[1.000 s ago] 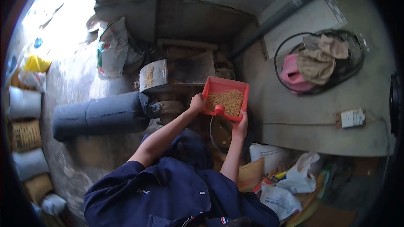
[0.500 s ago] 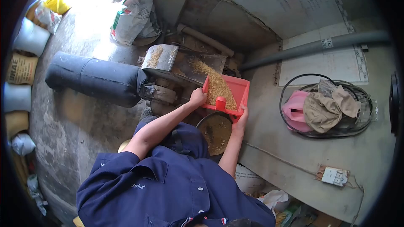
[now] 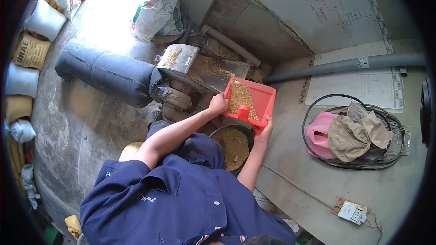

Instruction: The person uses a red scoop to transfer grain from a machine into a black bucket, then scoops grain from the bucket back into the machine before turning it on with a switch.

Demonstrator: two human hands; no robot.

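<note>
I hold a red plastic scoop tray (image 3: 263, 97) tilted toward the metal hopper (image 3: 213, 72) of a milling machine. Yellow grain (image 3: 239, 95) lies heaped at the tray's left side, against the hopper's edge. My left hand (image 3: 218, 104) grips the tray's left rim, and my right hand (image 3: 265, 129) holds its lower right corner. Under the tray stands a dark round basin (image 3: 234, 145) with ground yellow meal in it. More grain lies on a metal chute (image 3: 177, 57) at the machine's far side.
A dark cylindrical motor (image 3: 106, 72) lies left of the machine. Filled sacks (image 3: 31, 51) line the left wall and a white sack (image 3: 159, 11) stands behind. A wire basket (image 3: 359, 134) with cloths sits right, below a grey pipe (image 3: 345, 65). A power socket (image 3: 352, 212) lies near it.
The tray went from level over the basin to tilted against the hopper, and grain has slid out into it. My view has swung left and up.
</note>
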